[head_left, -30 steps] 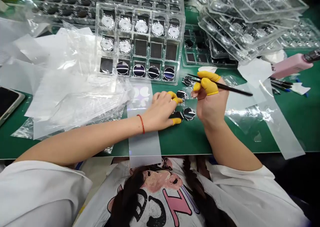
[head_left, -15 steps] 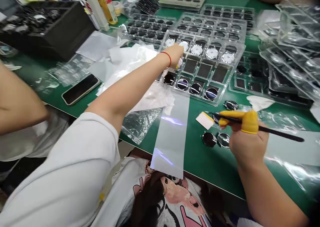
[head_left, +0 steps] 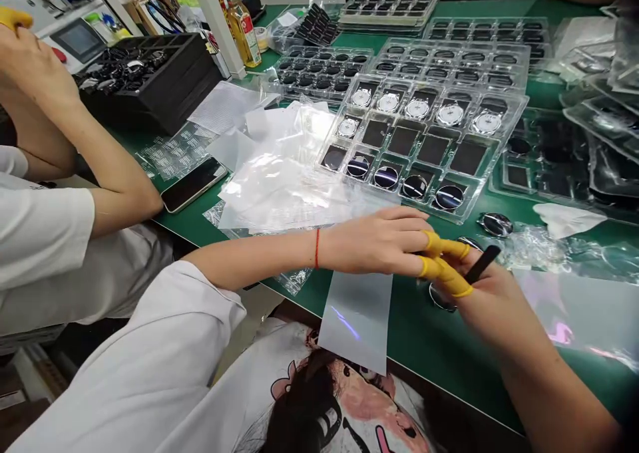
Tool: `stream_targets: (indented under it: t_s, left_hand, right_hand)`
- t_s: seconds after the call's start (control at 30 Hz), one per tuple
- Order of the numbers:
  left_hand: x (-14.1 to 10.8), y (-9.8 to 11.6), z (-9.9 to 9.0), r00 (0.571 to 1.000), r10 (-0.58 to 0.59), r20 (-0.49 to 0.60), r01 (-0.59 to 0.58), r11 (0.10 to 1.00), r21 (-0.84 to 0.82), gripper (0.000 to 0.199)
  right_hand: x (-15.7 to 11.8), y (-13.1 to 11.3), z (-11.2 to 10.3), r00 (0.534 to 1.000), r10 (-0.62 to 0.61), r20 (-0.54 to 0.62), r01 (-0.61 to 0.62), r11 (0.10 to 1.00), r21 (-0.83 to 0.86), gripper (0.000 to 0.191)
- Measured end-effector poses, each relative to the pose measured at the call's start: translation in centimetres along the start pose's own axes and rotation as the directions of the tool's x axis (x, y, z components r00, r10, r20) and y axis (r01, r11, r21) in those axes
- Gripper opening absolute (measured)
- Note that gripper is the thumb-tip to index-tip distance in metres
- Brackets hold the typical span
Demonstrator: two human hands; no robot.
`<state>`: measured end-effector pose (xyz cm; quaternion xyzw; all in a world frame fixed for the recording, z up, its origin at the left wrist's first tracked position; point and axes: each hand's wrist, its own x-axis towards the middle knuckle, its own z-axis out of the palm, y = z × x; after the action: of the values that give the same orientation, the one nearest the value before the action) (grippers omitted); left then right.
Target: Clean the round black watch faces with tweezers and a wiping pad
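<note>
My left hand [head_left: 387, 243], with yellow finger covers and a red string at the wrist, reaches across to my right hand. Their covered fingertips meet above the green table. The left fingers are pressed together, and whatever is between them is hidden. My right hand [head_left: 474, 283] holds a black pen-like tool [head_left: 483, 264] across its palm. Under the hands, a round dark watch piece [head_left: 440, 298] is partly covered. Another round piece [head_left: 495, 224] lies just beyond. A clear tray [head_left: 472, 210] holds white dials [head_left: 417, 109] in its back row and dark round pieces [head_left: 386, 177] in its front row.
A phone [head_left: 194, 183] and crumpled clear film [head_left: 284, 187] lie left of the tray. A translucent sheet [head_left: 357, 320] overhangs the front edge. Stacked trays [head_left: 609, 134] stand right, a black box [head_left: 164, 84] back left. A co-worker's arm [head_left: 114, 167] rests at left.
My left hand has come back from the tray to my right hand. The small white, yellow-edged pad is no longer visible. The view has shifted, and a co-worker's raised hand now shows at upper left.
</note>
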<state>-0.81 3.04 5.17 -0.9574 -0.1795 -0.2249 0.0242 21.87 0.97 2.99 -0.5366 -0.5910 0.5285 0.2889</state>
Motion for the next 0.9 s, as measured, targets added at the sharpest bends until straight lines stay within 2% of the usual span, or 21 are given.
stream_targets:
  t_s: [0.07,0.13,0.17,0.2,0.27,0.33,0.4,0.47,0.57,0.63,0.67,0.77,0.8,0.83,0.87,0.9]
  left_hand:
    - [-1.2,1.0,1.5,0.982,-0.139,-0.131,0.128,0.988,-0.09,0.027]
    - [-2.0,1.9,3.2,0.906,-0.356,-0.228,0.286,0.913,-0.291,0.027]
    - [-2.3,2.4,4.0,0.867,-0.452,-0.211,0.333,0.84,-0.428,0.041]
    - [-2.5,2.9,4.7,0.841,-0.522,-0.142,0.363,0.739,-0.567,0.059]
    - [-2.7,3.8,5.7,0.808,-0.587,0.05,0.41,0.5,-0.763,0.085]
    - [-2.7,4.2,6.1,0.757,-0.632,0.162,0.458,0.338,-0.822,0.082]
    - [-2.7,4.2,6.0,0.695,-0.7,0.166,0.487,0.287,-0.825,0.068]
    - [-2.7,3.9,5.8,0.671,-0.724,0.161,0.508,0.29,-0.811,0.062]
    - [-2.8,3.6,5.5,0.668,-0.718,0.196,0.562,0.315,-0.765,0.061]
    - [-2.8,3.5,5.4,0.656,-0.723,0.216,0.581,0.301,-0.756,0.061]
    - [-2.8,3.5,5.3,0.647,-0.728,0.229,0.581,0.275,-0.766,0.061]
    - [-2.3,3.1,4.9,0.573,-0.758,0.312,0.566,0.09,-0.82,0.062]
    - [-2.1,2.9,4.7,0.532,-0.769,0.354,0.561,0.007,-0.828,0.063]
    - [-1.9,2.8,4.4,0.488,-0.777,0.398,0.558,-0.073,-0.826,0.064]
    - [-1.6,2.7,4.2,0.449,-0.782,0.433,0.553,-0.138,-0.822,0.065]
    - [-1.5,2.6,3.9,0.418,-0.785,0.458,0.546,-0.186,-0.817,0.065]
  right_hand:
    - [0.1,-0.2,0.5,0.999,0.026,0.021,-0.029,0.993,0.111,0.041]
    - [0.2,-0.5,1.1,0.999,0.027,-0.028,-0.021,0.979,0.201,0.041]
    - [0.3,-0.6,1.4,0.998,0.025,-0.058,-0.012,0.976,0.217,0.041]
    - [0.4,-0.8,1.7,0.996,0.02,-0.083,-0.002,0.976,0.216,0.041]
    - [0.6,-0.9,2.3,0.993,-0.008,-0.117,0.029,0.984,0.176,0.04]
    - [0.6,-0.9,2.7,0.988,-0.068,-0.141,0.084,0.991,0.106,0.038]
    - [0.6,-0.8,2.8,0.975,-0.165,-0.149,0.166,0.986,-0.006,0.031]
    - [0.6,-0.4,2.8,0.951,-0.273,-0.144,0.255,0.958,-0.131,0.022]
    - [0.7,0.4,2.7,0.886,-0.43,-0.173,0.387,0.892,-0.234,0.011]
    - [0.6,0.9,3.0,0.807,-0.56,-0.187,0.5,0.817,-0.285,0.005]
    - [0.5,1.0,3.2,0.751,-0.638,-0.172,0.572,0.758,-0.313,0.003]
    - [-0.2,0.5,3.6,0.551,-0.833,-0.056,0.773,0.534,-0.342,0.007]
    - [-0.4,0.1,3.3,0.508,-0.861,-0.035,0.806,0.489,-0.335,0.007]
    - [-0.4,-0.3,2.6,0.499,-0.865,-0.056,0.806,0.487,-0.336,0.006]
    - [-0.2,-0.5,1.5,0.526,-0.841,-0.122,0.77,0.533,-0.35,0.005]
    - [0.3,-0.7,0.0,0.573,-0.791,-0.212,0.703,0.608,-0.369,0.009]
